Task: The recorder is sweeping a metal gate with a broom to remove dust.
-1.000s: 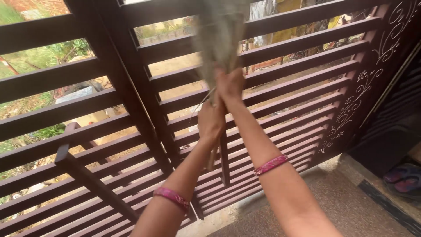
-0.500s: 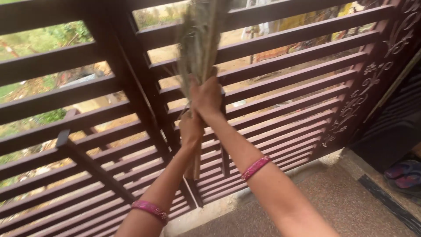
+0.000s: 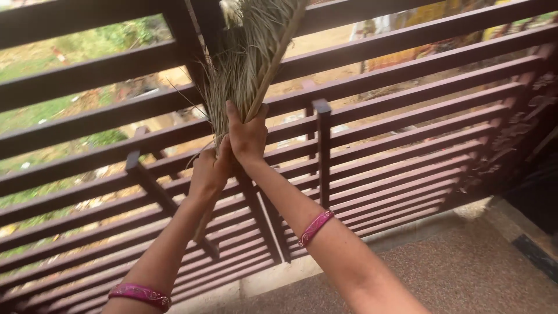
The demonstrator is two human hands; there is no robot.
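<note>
Standing before a dark slatted metal gate, two raised arms hold a dry grass broom against its upper bars. Right hand grips above, left hand clenched just below; pink bangles circle both wrists.

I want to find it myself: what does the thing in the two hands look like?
Look at the dark slatted metal gate. In front of its middle, the left hand and right hand grip a grass broom. It is the only pale, bristly bundle, fanning upward against the smooth bars.
</note>
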